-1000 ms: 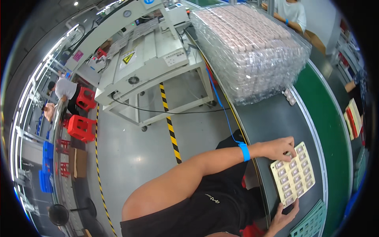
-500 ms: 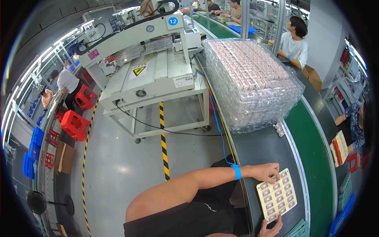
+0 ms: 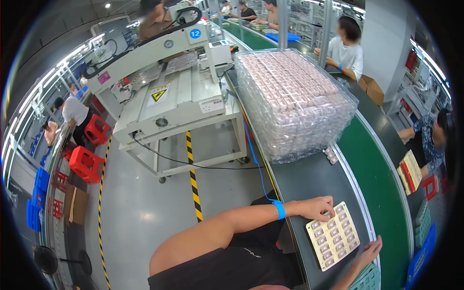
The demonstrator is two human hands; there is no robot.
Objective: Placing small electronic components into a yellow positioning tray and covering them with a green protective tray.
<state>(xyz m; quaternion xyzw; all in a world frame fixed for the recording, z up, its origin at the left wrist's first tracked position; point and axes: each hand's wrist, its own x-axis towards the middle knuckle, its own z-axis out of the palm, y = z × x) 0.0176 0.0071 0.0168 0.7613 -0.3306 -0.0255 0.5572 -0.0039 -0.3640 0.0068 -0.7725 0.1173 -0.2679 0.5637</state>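
A cream tray [image 3: 333, 237] with rows of small pale pinkish-grey pieces lies tilted on the dark bench. My left hand [image 3: 316, 208], a blue band on its wrist, reaches over the tray's upper left corner. Its fingers are bent and pressed together at a piece in the top row; whatever is between the fingertips is hidden. My right hand [image 3: 369, 253] is off the tray to its right, by the metal rail of the green belt. Its fingers are stretched out, with nothing visible in them.
A tall plastic-wrapped stack of pink trays [image 3: 295, 101] stands farther along the bench, a few loose pieces [image 3: 331, 155] beside it. The green conveyor belt [image 3: 382, 188] runs on the right. Teal trays [image 3: 366, 279] sit at the lower edge. A white machine [image 3: 169, 111] stands left.
My right hand has let go of the tray's lower edge and moved right, toward the belt. My left hand stays at the tray's top corner. The whole view has shifted slightly.
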